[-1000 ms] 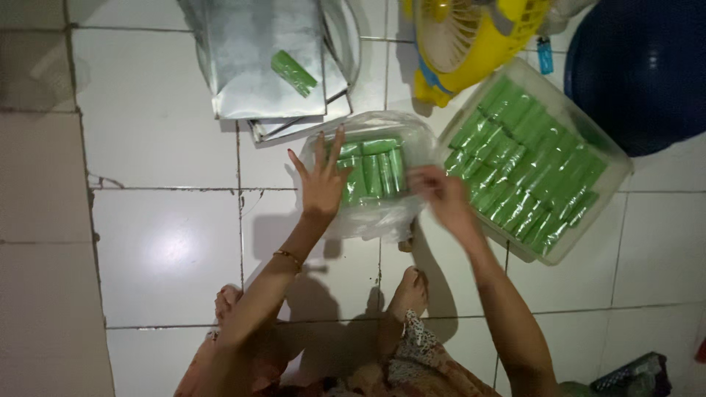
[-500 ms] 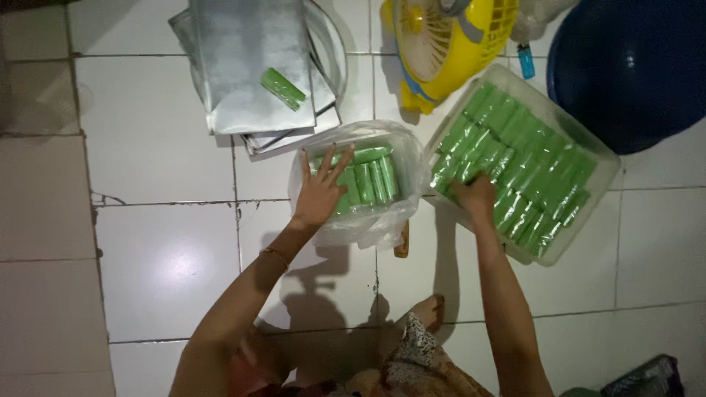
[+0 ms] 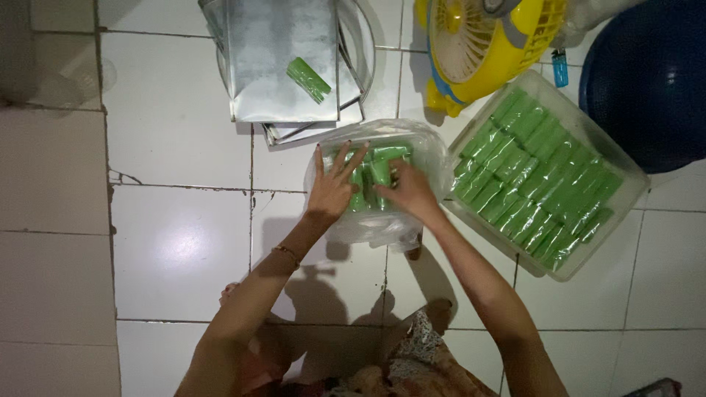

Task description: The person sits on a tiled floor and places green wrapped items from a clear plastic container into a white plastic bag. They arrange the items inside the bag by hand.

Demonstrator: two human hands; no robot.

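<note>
Clear bag (image 3: 382, 220) on white tile floor (image 3: 176, 250), just in front of the seated person's feet. Inside it, green wrapped sticks (image 3: 382, 165) packed side by side in a row, upright in the frame.

Left hand (image 3: 332, 189): fingers spread wide, palm flat, pressing down on the left half of the sticks in the bag. Holds nothing; it lies on top. Thin bangle (image 3: 287, 254) on that wrist.

Right hand (image 3: 409, 190): in the bag's right half, fingers bent and drawn together over the sticks. It touches them; cannot tell whether it pinches one or only pushes them into line. The two hands nearly meet over the middle of the row.

Just right of the bag, a clear tray (image 3: 625, 213), set at an angle, filled with many more of the same green sticks in slanting rows. Its near corner sits close to the bag, whether touching is unclear.

Behind the bag: a stack of silver pouches (image 3: 265, 66) lying on a round metal tray (image 3: 364, 51), one loose green stick (image 3: 309, 79) on top of the stack.

Top right: yellow fan (image 3: 485, 44) lying beside the clear tray's far end. Small blue lighter (image 3: 560, 68) just beside it. Dark blue tub (image 3: 647, 81) at the far right edge.
</note>
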